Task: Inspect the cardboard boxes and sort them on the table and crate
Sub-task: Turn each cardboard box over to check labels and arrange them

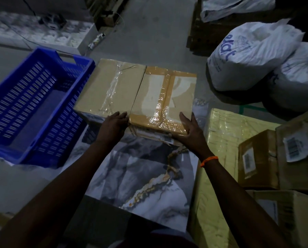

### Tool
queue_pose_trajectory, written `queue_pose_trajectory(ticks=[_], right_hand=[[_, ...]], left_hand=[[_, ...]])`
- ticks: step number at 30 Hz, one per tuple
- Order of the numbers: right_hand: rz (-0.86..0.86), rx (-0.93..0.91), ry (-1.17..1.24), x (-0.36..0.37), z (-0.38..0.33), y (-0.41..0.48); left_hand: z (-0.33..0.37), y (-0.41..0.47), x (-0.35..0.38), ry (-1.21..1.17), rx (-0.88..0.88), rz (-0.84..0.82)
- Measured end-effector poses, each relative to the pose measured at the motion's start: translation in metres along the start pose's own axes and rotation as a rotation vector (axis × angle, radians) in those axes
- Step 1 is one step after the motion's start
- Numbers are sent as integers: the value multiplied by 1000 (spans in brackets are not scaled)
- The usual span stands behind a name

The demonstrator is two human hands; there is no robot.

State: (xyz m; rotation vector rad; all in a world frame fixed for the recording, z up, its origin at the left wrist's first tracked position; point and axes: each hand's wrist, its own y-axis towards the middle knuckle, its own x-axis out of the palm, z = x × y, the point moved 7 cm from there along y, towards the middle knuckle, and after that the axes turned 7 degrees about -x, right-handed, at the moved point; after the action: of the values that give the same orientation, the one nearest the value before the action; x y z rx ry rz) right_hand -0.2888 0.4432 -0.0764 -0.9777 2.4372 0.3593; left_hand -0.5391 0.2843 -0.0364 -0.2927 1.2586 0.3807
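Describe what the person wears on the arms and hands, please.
Both forearms are bare in view: no sleeves, no gloves. The right hand has a thin orange band around its wrist. The left hand and its wrist show no band or watch.

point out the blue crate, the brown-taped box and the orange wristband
blue crate (20, 104), head view, slotted left wall
brown-taped box (167, 97), head view, tape strip on its top
orange wristband (209, 161), head view, band on the right wrist
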Motion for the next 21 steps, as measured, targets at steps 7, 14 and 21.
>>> queue_pose_trajectory(ticks=[7,14,21], right_hand=[[59,3,-81,0,-6,-12],[191,115,-100,16,-11,-102],[520,153,-416,10,-65,-280]], left_hand=[[8,-13,-6,58,-3,-4],[50,-93,41,-51,143,-17],[132,-193,94,-369,456,-137]])
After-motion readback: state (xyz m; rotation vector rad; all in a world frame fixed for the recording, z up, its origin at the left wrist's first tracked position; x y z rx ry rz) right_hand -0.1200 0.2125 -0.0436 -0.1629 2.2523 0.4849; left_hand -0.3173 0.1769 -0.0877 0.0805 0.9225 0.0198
